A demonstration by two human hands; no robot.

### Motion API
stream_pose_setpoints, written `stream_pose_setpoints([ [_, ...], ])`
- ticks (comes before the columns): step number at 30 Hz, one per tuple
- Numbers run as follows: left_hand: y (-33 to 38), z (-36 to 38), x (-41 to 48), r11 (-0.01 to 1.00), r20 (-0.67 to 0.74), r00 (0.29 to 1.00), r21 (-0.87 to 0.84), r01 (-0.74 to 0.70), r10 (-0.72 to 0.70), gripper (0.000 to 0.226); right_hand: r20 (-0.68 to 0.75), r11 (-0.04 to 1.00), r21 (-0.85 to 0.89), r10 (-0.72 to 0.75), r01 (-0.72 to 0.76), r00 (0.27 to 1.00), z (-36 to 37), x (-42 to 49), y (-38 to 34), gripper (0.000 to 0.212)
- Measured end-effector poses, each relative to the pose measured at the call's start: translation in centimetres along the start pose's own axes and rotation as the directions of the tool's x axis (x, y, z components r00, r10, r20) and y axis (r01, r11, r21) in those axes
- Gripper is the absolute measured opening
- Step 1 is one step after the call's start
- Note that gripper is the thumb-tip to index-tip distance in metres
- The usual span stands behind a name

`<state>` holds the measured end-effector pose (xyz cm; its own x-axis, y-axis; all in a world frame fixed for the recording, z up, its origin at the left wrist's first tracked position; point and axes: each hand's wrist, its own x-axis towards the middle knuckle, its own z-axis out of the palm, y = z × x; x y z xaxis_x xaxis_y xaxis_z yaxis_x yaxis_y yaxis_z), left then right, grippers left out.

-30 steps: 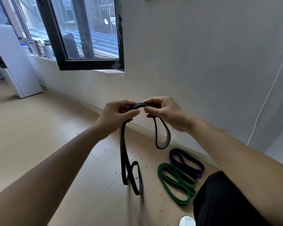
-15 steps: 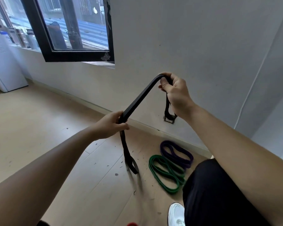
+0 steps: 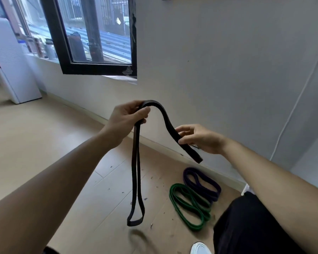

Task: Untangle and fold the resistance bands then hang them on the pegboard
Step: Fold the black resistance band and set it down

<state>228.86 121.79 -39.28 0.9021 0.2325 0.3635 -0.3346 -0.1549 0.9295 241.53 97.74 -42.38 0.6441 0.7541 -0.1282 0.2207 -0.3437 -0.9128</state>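
Floor: held band hangs above it at left; nearer coil at right, touching farther coil behind, by wall.

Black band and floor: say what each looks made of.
The black band looks like rubber or latex with a matte finish: it bends in a smooth arch and hangs limp in a long loop. The floor looks like light tan wood-grain planks with a low sheen. Seams between boards show, but laminate, vinyl or real wood cannot be told apart.

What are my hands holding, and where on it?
Both hold the black band: the left hand grips its top bend, the long loop hanging below; the right hand pinches near the short end.
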Motion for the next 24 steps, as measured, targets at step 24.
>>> stream_pose_setpoints([
  [24, -5.9, -2.1, -4.0, 0.845, 0.347, 0.836, 0.483, 0.229, -0.425, 0.012, -0.556, 0.882, 0.182, -0.272, 0.434, 0.786, 1.8, 1.2, -4.7, 0.008],
])
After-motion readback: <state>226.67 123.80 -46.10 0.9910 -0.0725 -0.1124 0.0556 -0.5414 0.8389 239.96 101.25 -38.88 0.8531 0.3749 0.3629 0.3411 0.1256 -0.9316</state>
